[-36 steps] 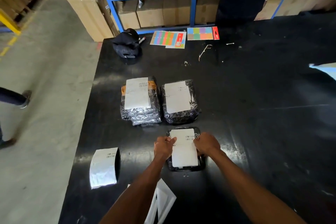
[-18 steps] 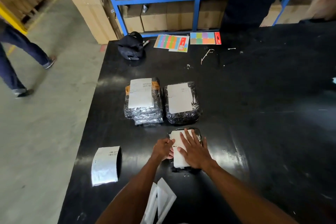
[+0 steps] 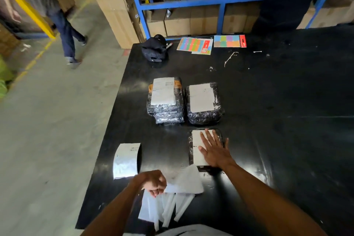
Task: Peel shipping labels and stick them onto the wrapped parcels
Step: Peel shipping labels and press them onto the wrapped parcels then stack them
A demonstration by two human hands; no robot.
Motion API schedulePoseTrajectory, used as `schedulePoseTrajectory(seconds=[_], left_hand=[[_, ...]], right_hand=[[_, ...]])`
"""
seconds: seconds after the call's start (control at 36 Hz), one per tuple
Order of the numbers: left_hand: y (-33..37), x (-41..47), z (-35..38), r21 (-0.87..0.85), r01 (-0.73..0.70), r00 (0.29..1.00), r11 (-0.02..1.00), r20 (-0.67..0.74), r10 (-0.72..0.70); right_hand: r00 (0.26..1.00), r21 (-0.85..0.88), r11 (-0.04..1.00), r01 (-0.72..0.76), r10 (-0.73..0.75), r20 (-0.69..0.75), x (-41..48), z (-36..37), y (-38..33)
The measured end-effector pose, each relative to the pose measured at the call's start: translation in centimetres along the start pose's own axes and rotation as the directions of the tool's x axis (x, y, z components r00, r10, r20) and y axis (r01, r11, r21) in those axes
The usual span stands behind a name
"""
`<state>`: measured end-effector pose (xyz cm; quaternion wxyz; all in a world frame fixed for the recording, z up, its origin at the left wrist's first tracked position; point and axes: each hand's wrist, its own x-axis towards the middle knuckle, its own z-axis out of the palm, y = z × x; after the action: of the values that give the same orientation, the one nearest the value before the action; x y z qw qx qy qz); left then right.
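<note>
Black-wrapped parcel (image 3: 191,151) sits centre frame on the dark table (image 3: 277,120), and the right hand (image 3: 215,151) lies flat, fingers spread, on its white label (image 3: 197,145). Lower down, the left hand (image 3: 154,183) is fisted around blurred white backing paper (image 3: 186,183). Two labelled parcels (image 3: 204,101) rest above.

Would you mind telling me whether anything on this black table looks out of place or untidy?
Mostly tidy. One loose white shipping label lies curled near the left edge of the black table, not on any parcel, and peeled white backing strips are scattered at the near edge below the left hand.
</note>
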<state>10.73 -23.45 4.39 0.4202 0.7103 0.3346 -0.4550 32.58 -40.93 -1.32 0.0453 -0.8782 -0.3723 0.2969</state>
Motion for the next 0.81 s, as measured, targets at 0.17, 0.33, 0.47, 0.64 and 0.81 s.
schedulePoseTrajectory(seconds=[0.17, 0.33, 0.47, 0.64, 0.81], left_hand=[[-3.2, -1.9, -1.6, -0.181, -0.005, 0.985, 0.983, -0.168, -0.026], [-3.8, -0.9, -2.2, -0.282, -0.066, 0.911, 0.957, -0.409, -0.058], [-3.6, 1.2, -1.8, -0.153, -0.066, 0.840, 0.986, -0.542, -0.028], [-2.7, 3.9, -0.9, -0.002, -0.007, 0.790, 1.000, -0.613, 0.004], [1.3, 4.2, 1.3, 0.229, 0.017, 0.693, 0.973, -0.704, 0.154]], right_hand=[[0.998, -0.128, 0.992, 0.017, -0.025, -0.057, -0.1, 0.8, 0.0], [0.969, -0.212, 0.961, 0.180, -0.209, -0.127, -3.7, 4.9, 1.0], [0.965, -0.207, 0.969, 0.137, -0.177, -0.193, -5.4, 6.0, 2.5], [0.970, -0.078, 0.993, -0.087, 0.067, -0.234, -5.2, 4.9, 3.0], [0.970, 0.202, 0.966, -0.159, 0.191, -0.148, -4.6, 4.8, 1.0]])
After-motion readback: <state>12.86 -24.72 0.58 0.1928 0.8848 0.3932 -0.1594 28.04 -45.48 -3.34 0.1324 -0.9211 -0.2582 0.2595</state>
